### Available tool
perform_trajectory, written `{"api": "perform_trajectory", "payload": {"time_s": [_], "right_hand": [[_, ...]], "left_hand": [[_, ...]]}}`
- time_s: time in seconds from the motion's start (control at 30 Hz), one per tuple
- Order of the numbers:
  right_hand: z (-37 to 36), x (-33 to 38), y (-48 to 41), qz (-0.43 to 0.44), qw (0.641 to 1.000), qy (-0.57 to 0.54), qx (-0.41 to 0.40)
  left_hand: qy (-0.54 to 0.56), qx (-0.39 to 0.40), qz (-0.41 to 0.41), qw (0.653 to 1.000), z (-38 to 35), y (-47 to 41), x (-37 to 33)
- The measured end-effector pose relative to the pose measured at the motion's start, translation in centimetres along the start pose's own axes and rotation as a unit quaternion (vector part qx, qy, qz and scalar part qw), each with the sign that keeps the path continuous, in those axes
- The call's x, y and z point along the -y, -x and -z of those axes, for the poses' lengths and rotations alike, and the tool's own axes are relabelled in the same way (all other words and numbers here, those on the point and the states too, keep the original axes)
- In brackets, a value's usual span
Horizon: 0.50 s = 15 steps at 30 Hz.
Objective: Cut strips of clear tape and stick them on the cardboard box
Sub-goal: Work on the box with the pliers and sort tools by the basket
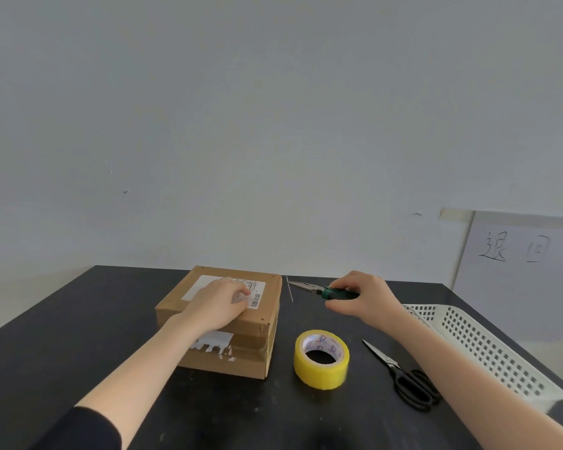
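Cardboard box [244, 332] on dark worktop [62, 319], left of centre, shipping label [257, 295] on top, torn white scraps on near face. Left grip [220, 303] laid on box top over label, fingers lightly bent, holding nothing. Right grip [363, 297] just right of box's far corner, curled round green handles of needle-nose pliers [309, 286], tips toward box. Tape roll [321, 360], yellowish, flat on worktop just right of box, untouched. Black-handled scissors [394, 365] right of roll, blades together, near white perforated basket [488, 349] at right edge. Handwritten sheet [527, 254] on wall behind.
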State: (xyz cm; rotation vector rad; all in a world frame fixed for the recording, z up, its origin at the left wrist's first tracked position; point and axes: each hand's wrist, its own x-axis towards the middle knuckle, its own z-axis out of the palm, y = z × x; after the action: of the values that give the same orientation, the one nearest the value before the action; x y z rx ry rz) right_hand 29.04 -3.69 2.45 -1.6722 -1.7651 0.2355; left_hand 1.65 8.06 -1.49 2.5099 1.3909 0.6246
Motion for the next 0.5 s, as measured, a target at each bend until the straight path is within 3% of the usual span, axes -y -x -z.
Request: {"api": "perform_trajectory", "payload": {"time_s": [0.3,0.5], "right_hand": [[2.6,-2.9,2.2,-0.063,0.995,-0.007,-0.077],[4.8,-5.0,4.5,-0.109,0.988,0.015,-0.104]], "left_hand": [[0.041,-0.038,-0.096,0.994,-1.4,-0.9,-5.4],[0.023,-0.024,-0.161,0.986,-3.0,-1.8,-9.2]]}}
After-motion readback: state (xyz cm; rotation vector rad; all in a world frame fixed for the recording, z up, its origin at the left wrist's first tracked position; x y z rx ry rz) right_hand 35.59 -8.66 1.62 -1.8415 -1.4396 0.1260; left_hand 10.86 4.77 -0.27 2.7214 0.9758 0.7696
